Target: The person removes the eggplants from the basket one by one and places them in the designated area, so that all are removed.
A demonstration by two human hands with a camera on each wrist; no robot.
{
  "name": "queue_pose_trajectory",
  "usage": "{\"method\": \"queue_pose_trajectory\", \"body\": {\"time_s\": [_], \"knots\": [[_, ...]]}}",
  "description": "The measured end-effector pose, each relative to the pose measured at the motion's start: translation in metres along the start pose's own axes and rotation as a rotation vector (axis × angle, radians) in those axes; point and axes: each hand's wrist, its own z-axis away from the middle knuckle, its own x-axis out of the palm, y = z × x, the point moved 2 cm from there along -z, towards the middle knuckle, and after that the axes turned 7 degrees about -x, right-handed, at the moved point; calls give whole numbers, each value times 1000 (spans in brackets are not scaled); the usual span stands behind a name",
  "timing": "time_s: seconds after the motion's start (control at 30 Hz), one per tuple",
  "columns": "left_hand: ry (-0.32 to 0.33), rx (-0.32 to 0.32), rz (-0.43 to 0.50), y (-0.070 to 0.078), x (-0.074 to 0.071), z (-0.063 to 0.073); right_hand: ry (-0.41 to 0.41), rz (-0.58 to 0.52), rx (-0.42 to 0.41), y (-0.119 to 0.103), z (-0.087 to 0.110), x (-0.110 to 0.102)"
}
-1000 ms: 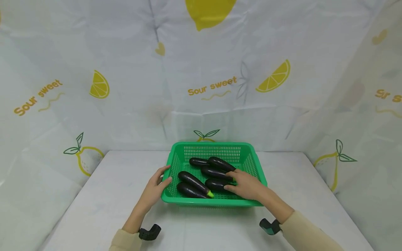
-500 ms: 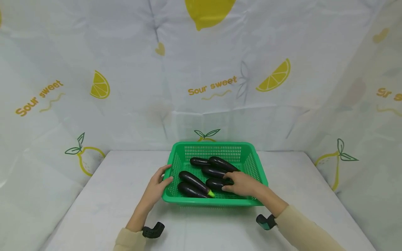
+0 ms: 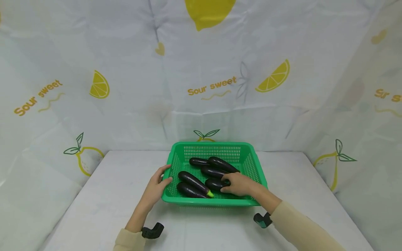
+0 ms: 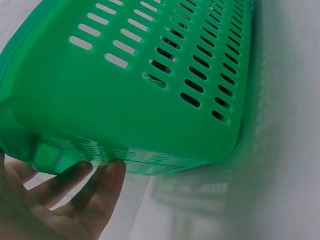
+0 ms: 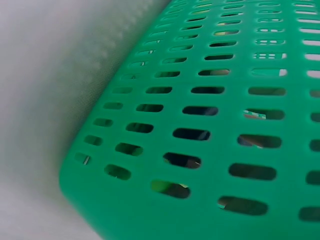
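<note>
A green plastic basket (image 3: 213, 202) with slotted walls holds several dark purple eggplants. My left hand (image 3: 154, 188) grips its left rim. In the left wrist view, the fingers (image 4: 107, 192) press on the outside of the wall. My right hand (image 3: 240, 184) reaches over the front right corner into the basket. Its thumb and fingers close round the right end of the front middle eggplant (image 3: 213, 184), hiding part of it. Another eggplant (image 3: 213, 172) lies right behind these fingers. In the right wrist view the basket's slotted wall (image 5: 210, 145) hides the right hand.
Two eggplants lie side by side at front left, the upper one (image 3: 193, 182) with a bright green stem. Two more, including a long eggplant (image 3: 223, 164), lie at the back. The basket stands on a white table (image 3: 201, 230) before a lemon-printed sheet (image 3: 132, 115).
My right hand has shifted a little left and forward over the front middle eggplant, with its fingers drawn in. The left hand stays on the rim and the basket has not moved.
</note>
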Motion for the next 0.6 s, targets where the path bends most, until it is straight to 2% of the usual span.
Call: {"method": "queue_pose_trajectory", "body": {"time_s": [0.3,0.6], "knots": [[6,5,-10,0,0,-1,46,-65,-79,1,2,-7],[14,5,-26,1,0,-2,96,-62,-64,-9,13,-18]]}}
